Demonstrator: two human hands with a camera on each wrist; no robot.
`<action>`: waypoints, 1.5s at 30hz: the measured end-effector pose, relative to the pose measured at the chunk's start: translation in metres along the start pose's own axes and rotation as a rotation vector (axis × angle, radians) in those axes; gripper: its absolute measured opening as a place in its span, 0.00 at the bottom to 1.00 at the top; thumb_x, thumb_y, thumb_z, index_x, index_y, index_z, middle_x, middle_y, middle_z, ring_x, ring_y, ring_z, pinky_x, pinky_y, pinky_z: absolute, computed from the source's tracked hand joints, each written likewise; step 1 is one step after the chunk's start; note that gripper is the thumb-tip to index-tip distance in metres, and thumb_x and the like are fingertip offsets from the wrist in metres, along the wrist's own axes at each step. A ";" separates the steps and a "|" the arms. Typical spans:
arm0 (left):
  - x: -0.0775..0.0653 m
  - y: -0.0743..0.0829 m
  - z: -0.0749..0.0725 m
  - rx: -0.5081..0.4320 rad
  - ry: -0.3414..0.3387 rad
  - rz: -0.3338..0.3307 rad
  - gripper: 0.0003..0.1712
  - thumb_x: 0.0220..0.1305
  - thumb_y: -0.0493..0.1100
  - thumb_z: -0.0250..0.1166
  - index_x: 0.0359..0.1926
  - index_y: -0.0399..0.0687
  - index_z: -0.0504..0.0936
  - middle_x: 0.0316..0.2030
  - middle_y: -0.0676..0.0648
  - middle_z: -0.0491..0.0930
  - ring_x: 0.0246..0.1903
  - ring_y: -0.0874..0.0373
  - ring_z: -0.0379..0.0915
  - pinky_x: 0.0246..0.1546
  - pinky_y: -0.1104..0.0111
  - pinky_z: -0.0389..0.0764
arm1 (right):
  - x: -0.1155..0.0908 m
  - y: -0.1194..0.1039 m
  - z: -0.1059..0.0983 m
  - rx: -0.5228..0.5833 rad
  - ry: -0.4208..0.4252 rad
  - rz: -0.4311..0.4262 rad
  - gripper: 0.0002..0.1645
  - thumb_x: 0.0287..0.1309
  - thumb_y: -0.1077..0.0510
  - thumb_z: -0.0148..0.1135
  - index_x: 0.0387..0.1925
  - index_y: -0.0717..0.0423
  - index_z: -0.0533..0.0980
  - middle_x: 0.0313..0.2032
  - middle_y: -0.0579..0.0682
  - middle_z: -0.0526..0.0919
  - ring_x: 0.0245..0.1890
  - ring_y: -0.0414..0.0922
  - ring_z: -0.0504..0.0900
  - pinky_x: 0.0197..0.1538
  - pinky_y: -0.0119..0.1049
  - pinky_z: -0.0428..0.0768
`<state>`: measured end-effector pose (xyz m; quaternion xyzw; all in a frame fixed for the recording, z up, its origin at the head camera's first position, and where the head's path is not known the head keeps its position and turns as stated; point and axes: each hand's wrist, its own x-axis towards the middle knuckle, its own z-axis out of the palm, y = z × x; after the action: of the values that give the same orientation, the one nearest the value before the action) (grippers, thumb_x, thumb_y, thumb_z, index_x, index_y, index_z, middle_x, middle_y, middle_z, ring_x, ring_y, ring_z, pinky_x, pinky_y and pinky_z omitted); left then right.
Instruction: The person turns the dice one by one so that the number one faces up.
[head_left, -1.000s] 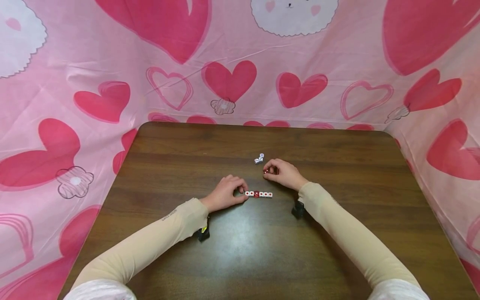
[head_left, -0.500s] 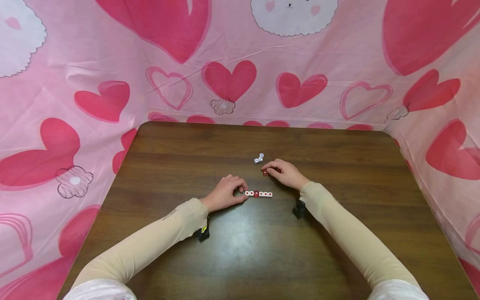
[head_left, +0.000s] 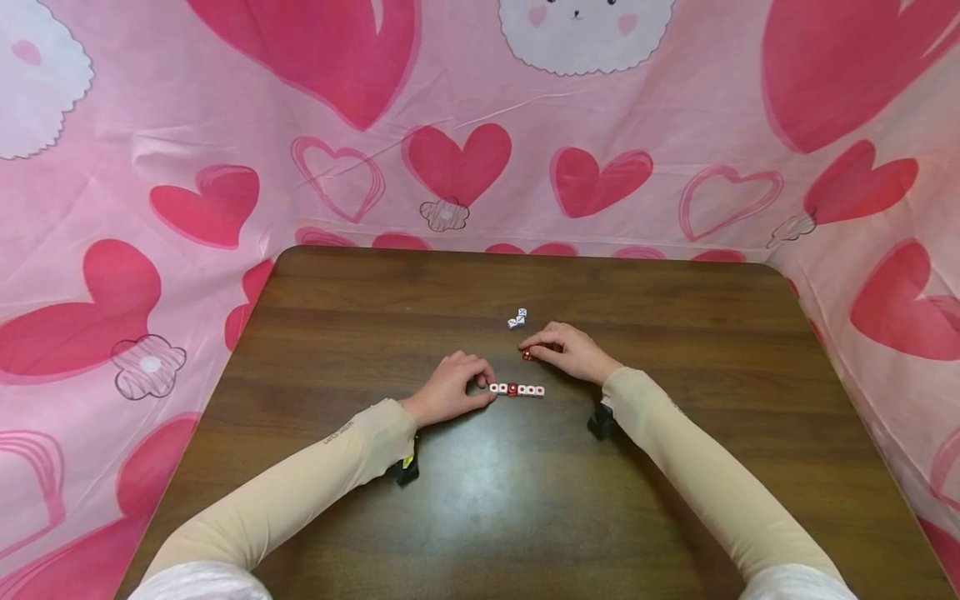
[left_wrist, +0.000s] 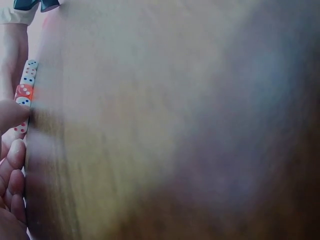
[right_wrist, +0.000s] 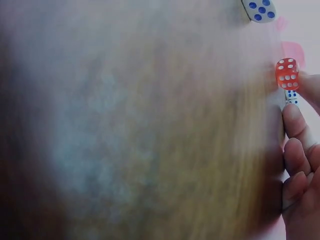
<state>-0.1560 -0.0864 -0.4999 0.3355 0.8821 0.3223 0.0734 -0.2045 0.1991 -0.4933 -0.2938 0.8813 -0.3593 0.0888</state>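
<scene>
A short row of small dice lies mid-table in the head view: white dice (head_left: 531, 390) with one red die (head_left: 512, 389) among them. My left hand (head_left: 450, 387) rests at the row's left end, thumb and forefinger on either side of the end white die (head_left: 494, 388). In the left wrist view its thumb (left_wrist: 12, 115) covers part of the row. Beyond the row, my right hand (head_left: 573, 350) holds another red die (head_left: 527, 354) between thumb and forefinger. The right wrist view shows this translucent red die (right_wrist: 287, 74) with white dots, against the thumb.
Several white dice (head_left: 517, 320) sit close together farther back, just beyond the right hand. The brown wooden table (head_left: 465, 517) has rounded far corners. Pink cloth (head_left: 465, 83) with hearts hangs around its back and sides.
The right hand has brought its red die slightly nearer the row, and its fingers have shifted on it. The left hand and the row have stayed in place.
</scene>
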 end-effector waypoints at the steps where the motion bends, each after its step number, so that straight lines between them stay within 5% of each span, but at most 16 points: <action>1: 0.000 0.000 0.000 0.002 0.002 0.001 0.08 0.65 0.47 0.74 0.40 0.54 0.82 0.34 0.57 0.77 0.37 0.60 0.66 0.45 0.62 0.66 | 0.000 0.000 0.000 0.006 0.002 0.002 0.13 0.72 0.56 0.64 0.55 0.48 0.86 0.42 0.45 0.85 0.39 0.42 0.76 0.45 0.41 0.73; 16: -0.001 0.000 0.001 0.005 0.010 0.006 0.09 0.65 0.47 0.74 0.40 0.54 0.82 0.34 0.57 0.77 0.37 0.60 0.65 0.45 0.62 0.65 | 0.001 -0.003 -0.005 0.119 -0.063 0.094 0.11 0.62 0.59 0.74 0.44 0.53 0.82 0.35 0.45 0.81 0.36 0.44 0.75 0.44 0.40 0.73; 31: -0.002 0.002 0.000 0.005 0.013 0.021 0.08 0.65 0.46 0.73 0.40 0.53 0.82 0.34 0.56 0.77 0.37 0.60 0.64 0.44 0.63 0.64 | -0.027 -0.016 -0.004 -0.092 -0.122 0.090 0.11 0.62 0.56 0.73 0.41 0.50 0.78 0.34 0.43 0.76 0.41 0.45 0.71 0.47 0.43 0.71; 45: -0.002 0.004 0.001 0.035 0.045 0.033 0.09 0.63 0.46 0.75 0.39 0.53 0.82 0.32 0.56 0.77 0.36 0.60 0.64 0.43 0.63 0.64 | -0.055 -0.020 0.008 -0.207 -0.047 -0.025 0.11 0.59 0.55 0.74 0.39 0.46 0.78 0.36 0.41 0.76 0.39 0.43 0.70 0.47 0.44 0.70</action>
<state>-0.1517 -0.0851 -0.4987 0.3436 0.8834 0.3157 0.0423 -0.1483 0.2148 -0.4882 -0.3207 0.9077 -0.2602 0.0743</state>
